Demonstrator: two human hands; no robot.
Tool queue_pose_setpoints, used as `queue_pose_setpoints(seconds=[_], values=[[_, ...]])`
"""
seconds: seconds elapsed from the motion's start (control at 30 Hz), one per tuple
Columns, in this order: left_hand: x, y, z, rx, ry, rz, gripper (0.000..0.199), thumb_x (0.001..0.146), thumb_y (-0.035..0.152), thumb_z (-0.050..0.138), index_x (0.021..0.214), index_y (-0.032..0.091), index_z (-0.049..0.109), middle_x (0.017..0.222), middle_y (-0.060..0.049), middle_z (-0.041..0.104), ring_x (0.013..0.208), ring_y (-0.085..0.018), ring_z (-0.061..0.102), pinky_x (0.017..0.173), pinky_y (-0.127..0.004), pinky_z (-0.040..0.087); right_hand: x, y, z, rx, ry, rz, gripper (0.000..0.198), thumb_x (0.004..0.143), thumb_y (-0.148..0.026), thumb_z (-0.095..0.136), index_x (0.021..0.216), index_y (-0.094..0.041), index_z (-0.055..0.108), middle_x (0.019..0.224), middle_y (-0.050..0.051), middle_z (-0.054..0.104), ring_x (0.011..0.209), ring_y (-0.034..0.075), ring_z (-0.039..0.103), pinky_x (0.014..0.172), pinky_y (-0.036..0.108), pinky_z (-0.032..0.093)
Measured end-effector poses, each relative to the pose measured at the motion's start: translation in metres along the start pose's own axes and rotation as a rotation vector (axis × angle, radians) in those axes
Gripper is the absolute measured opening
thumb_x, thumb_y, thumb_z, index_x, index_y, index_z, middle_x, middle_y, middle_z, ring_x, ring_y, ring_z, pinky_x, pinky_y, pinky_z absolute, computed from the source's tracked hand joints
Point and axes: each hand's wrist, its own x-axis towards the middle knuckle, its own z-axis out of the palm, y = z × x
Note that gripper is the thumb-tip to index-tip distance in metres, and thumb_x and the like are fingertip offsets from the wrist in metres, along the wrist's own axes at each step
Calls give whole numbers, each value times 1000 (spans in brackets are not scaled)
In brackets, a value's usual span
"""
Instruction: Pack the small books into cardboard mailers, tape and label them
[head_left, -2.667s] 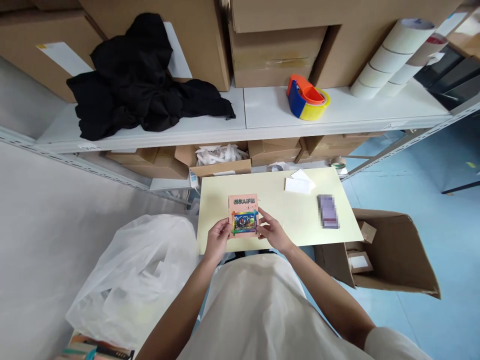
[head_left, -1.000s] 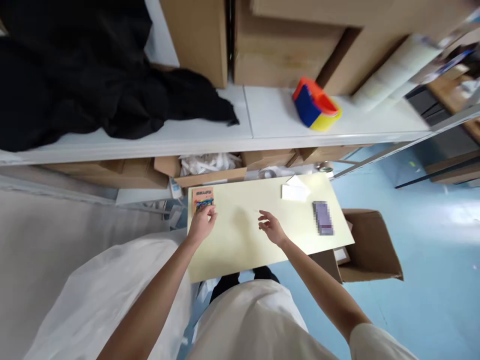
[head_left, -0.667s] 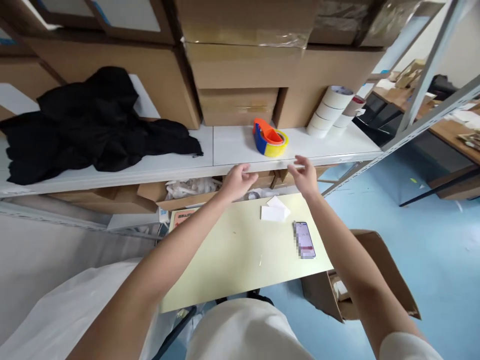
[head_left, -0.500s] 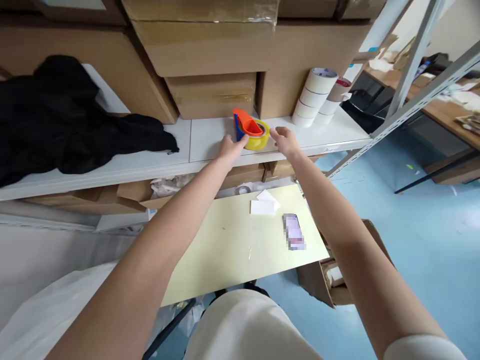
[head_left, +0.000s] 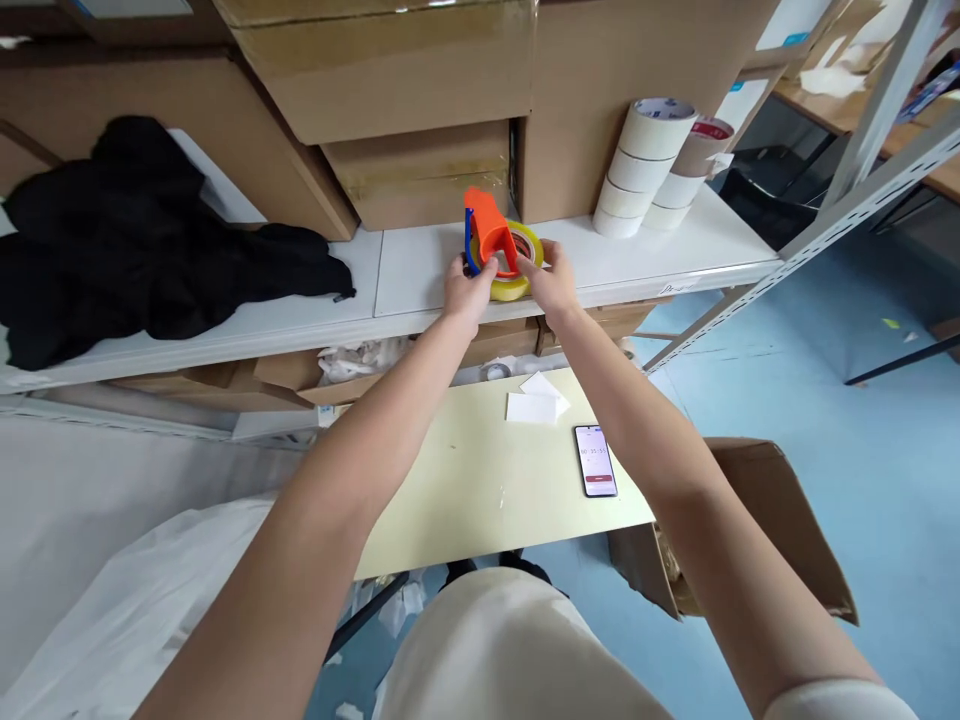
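An orange and blue tape dispenser (head_left: 487,222) with a roll of yellow tape (head_left: 511,290) stands at the front of the white shelf, between my hands. My left hand (head_left: 469,290) grips its left side, thumb against the orange part. On the other side my right hand (head_left: 553,283) closes on the roll and the orange edge, thumb pointing inward. The dispenser is slightly tilted; whether its base rests on the shelf I cannot tell.
White tape rolls (head_left: 645,165) are stacked on the shelf at right, before cardboard boxes (head_left: 420,85). Black cloth (head_left: 150,250) lies at left. Below, a pale yellow table (head_left: 450,490) holds a phone (head_left: 596,462) and white cards (head_left: 531,407). An open carton (head_left: 772,520) stands on the floor.
My right hand has moved left onto the tape roll, and my left hand has tightened on the dispenser. The dispenser has turned a little more upright. The camera view has shifted slightly.
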Motion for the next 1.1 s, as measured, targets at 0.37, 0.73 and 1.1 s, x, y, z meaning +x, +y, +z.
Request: queue_pose_setpoints(seconds=[0.37,0.73,1.1], values=[[-245,-61,-47,52,-41,-49,62,76,39,67,131,27,42,131,-11,42,112,-22,53,79,-30,56,-265,-30,-26,-57,-40,293,68,79,-46,62,137,-26,34,135,13,42,112,25,52,79,40,57],[-317,-183,-18,31,-219,-670,65,60,20,77,121,19,53,128,-13,44,98,-19,59,85,-31,50,-386,79,-34,-319,-145,745,69,76,-39,59,138,-18,36,135,15,47,118,30,50,92,46,49],[-315,-206,3,110,-248,-726,75,60,23,75,129,20,46,131,-14,44,118,-26,49,96,-35,41,-385,105,-34,-424,-169,803,71,79,-41,56,141,-13,33,135,18,49,122,29,50,98,42,44]])
